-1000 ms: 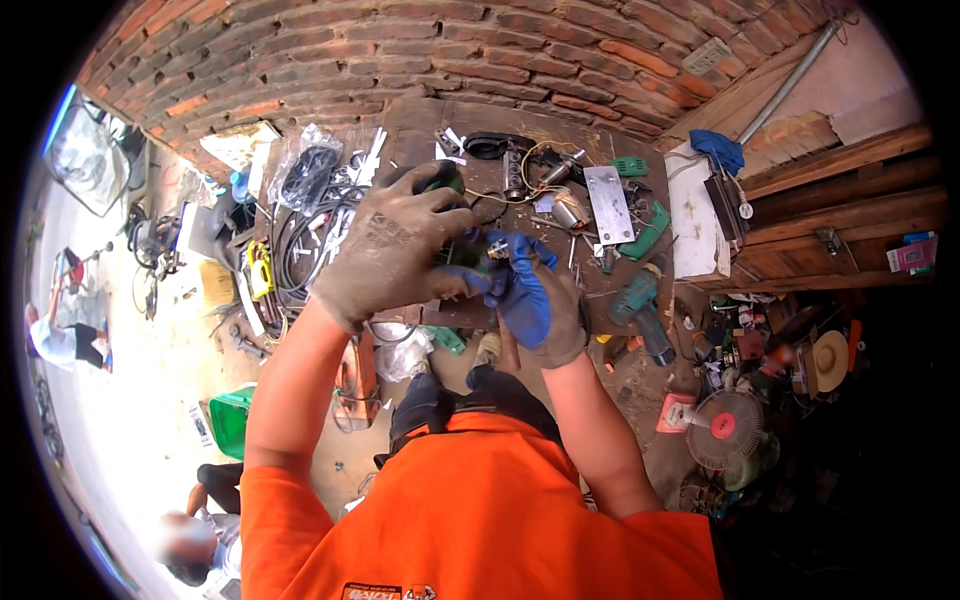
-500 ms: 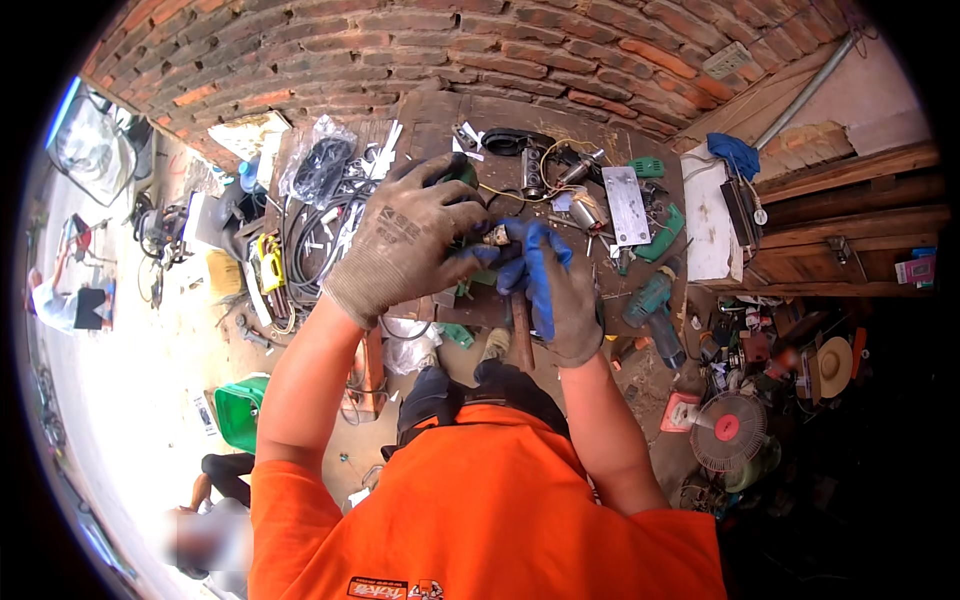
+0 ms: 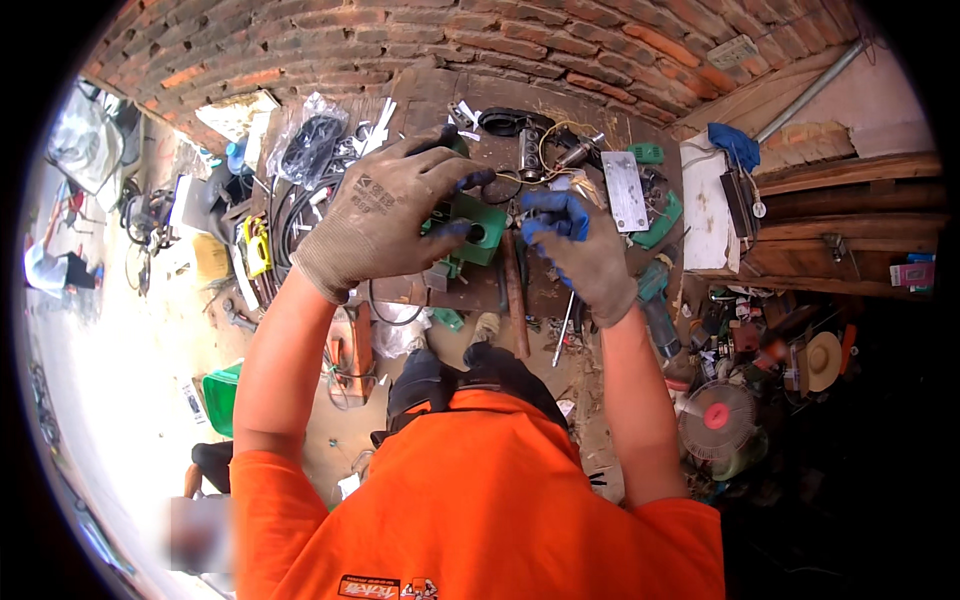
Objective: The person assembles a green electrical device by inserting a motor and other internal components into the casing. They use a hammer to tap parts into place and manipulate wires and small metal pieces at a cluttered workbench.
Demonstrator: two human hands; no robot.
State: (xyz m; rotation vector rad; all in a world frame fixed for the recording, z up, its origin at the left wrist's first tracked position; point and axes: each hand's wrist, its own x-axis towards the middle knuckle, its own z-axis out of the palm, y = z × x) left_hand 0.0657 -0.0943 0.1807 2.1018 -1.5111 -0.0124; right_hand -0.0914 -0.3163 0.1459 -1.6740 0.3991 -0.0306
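One wooden bench [image 3: 425, 105] spreads below, and your right hand [image 3: 595, 255] has just pulled away from your left hand [image 3: 390, 210], leaving the green casing [image 3: 491, 216] uncovered on that side. Your left hand clamps it above the bench, its round hole [image 3: 477, 232] facing up, its long axis too covered to tell; your right hand bunches its fingers, around what, if anything, I can't tell.

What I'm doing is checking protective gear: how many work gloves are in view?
2: one on the left hand, which holds the green housing, and one on the right hand, just right of that housing. Others may be hidden.
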